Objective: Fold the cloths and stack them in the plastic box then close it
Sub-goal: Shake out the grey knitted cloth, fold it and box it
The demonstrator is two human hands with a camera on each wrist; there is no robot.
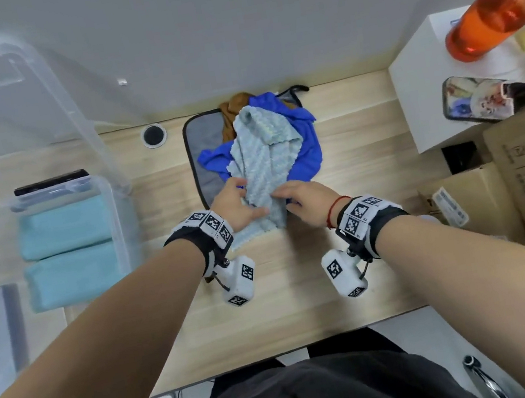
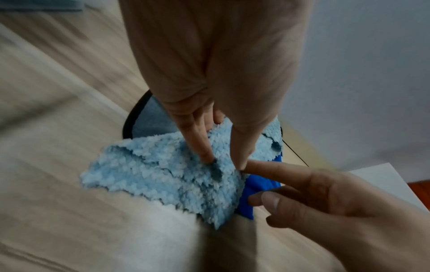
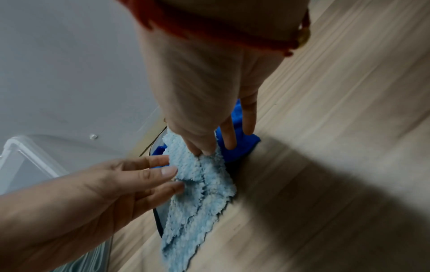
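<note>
Cloths (image 1: pixel 261 150) on wood desk (image 1: pixel 367 146) nr wall (image 1: pixel 226 31)

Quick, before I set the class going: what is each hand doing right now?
Left hand: open, straight fingers pressing on the light blue cloth.
Right hand: fingers pinching the light blue cloth.

Both bare forearms reach forward, the wrists close together and angled inward. The left hand (image 1: pixel 234 203) holds its fingers (image 3: pixel 149 173) nearly straight, with their tips touching the cloth (image 1: pixel 263 150). The right hand (image 1: pixel 306 200) points downward. Its thumb and forefinger pinch a fold of the cloth, and its other fingers (image 3: pixel 229 136) are straight and spread.
</note>
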